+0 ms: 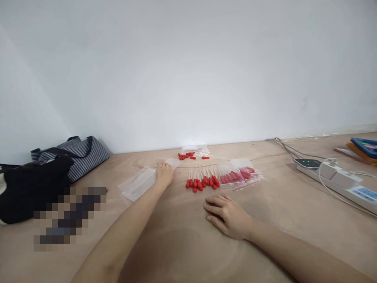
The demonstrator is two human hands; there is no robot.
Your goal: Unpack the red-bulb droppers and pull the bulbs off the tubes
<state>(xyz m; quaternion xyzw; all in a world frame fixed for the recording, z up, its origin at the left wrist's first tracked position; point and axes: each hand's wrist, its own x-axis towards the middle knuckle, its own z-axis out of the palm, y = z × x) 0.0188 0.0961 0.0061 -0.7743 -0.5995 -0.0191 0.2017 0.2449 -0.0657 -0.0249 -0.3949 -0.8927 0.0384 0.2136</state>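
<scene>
My left hand reaches forward with curled fingers, gripping a thin clear plastic bag that sticks out on its right. Beside its wrist, more flat clear bags lie on the table. To its right lies a row of droppers with red bulbs toward me and thin clear tubes pointing away. Clear bags holding more red-bulbed droppers adjoin the row. My right hand rests on the table in front of the droppers, fingers apart, with nothing in it.
Loose red bulbs and thin clear tubes lie near the wall. At left are a striped bag, a black bag and a pixelated patch. A white power strip with cables and a stack of flat items are at right.
</scene>
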